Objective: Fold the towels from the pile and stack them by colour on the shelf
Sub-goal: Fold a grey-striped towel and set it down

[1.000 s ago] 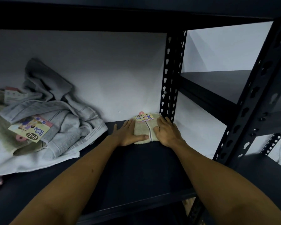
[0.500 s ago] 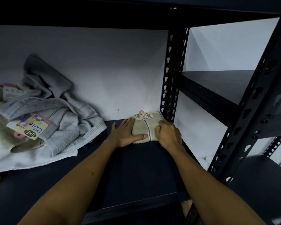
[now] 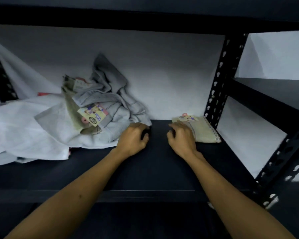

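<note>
Left hand (image 3: 132, 139) and right hand (image 3: 181, 137) loosely curled, holding nothing; careless withdrawal could disturb the folded beige towel (image 3: 204, 129).

pile of towels (image 3: 47, 128) cut off at the left edge, lower layers buried under the white and grey ones. left hand (image 3: 133, 138) curled, fingertips lost in shadow at the grey towel's hem; cannot tell whether touching it. right hand (image 3: 181, 137) covering the left part of the folded beige towel (image 3: 205, 131). print on that towel's label (image 3: 186, 118) too small to read.
</note>
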`<state>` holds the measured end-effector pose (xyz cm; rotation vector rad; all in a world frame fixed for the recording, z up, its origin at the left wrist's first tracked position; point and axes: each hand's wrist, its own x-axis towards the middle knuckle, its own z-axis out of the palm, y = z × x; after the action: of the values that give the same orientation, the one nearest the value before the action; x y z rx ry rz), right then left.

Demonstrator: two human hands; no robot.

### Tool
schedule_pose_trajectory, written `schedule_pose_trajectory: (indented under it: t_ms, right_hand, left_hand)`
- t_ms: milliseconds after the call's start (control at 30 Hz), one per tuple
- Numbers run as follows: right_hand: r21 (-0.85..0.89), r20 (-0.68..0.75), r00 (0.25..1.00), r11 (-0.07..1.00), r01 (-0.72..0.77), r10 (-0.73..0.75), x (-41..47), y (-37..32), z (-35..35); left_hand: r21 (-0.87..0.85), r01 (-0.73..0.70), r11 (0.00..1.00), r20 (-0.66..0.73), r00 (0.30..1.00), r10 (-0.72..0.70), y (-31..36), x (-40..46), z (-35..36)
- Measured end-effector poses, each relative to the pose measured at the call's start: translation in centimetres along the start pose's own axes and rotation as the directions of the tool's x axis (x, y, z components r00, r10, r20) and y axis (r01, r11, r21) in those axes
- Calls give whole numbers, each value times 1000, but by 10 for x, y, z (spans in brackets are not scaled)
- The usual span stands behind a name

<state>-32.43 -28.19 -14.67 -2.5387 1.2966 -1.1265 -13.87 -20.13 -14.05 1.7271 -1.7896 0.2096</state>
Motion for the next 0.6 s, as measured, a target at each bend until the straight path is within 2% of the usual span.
schedule_pose_trajectory:
  t_ms: [200,333,367,433,500,600]
  right_hand:
    - [175,126,991,984,21,-43,14,-99,34]
    - [201,129,986,977,74,-102,37,-155,41]
    - [182,105,988,979,90,-110,46,-165,45]
    - [157,96,987,981,111,-127,66,-180,59]
    - [119,168,977,986,113,-133,84,-186,77]
    - [-11,255,964,997,77,-71,101,-193,102]
  left_hand:
    - [355,-39,934,-124,988,89,-73,-21,-92]
    - [550,-22,835,-96,991,89,-118,-32,-123]
    - [569,-9,822,-71,996,60,-127,-35,-125]
    - [583,-17,812,64,998,-25,-143,-43,-125]
    - [608,-50,792,195,977,-87,-154,-51,-123]
    - [613,-88,785,204,978,-50,-164,-55,-119]
